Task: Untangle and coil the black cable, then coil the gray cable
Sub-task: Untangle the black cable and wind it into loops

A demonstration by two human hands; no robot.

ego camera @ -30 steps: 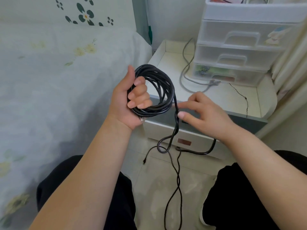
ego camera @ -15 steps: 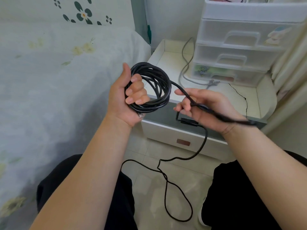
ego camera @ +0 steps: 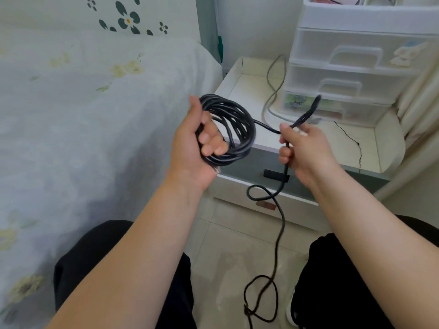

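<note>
My left hand [ego camera: 192, 148] grips a coil of the black cable [ego camera: 240, 119], fingers curled through several loops. One strand runs from the coil to my right hand [ego camera: 306, 150], which holds it in a fist; a bent loop of cable sticks up past that hand. Below my right hand the loose part of the black cable hangs down, curls once and trails to the floor with a knot-like tangle [ego camera: 248, 312]. The gray cable [ego camera: 269, 100] lies on the nightstand [ego camera: 244, 91], beside the drawer unit.
A white plastic drawer unit [ego camera: 356, 65] stands on the nightstand's back right. A bed with a flowered sheet [ego camera: 83, 110] fills the left. My knees in black trousers flank a tiled floor [ego camera: 228, 269]. A thin black wire [ego camera: 354, 143] lies on the nightstand's right.
My right hand has turned from palm-up to a fist around the strand and lifted a loop of cable up. The slack on the floor has been pulled closer and higher.
</note>
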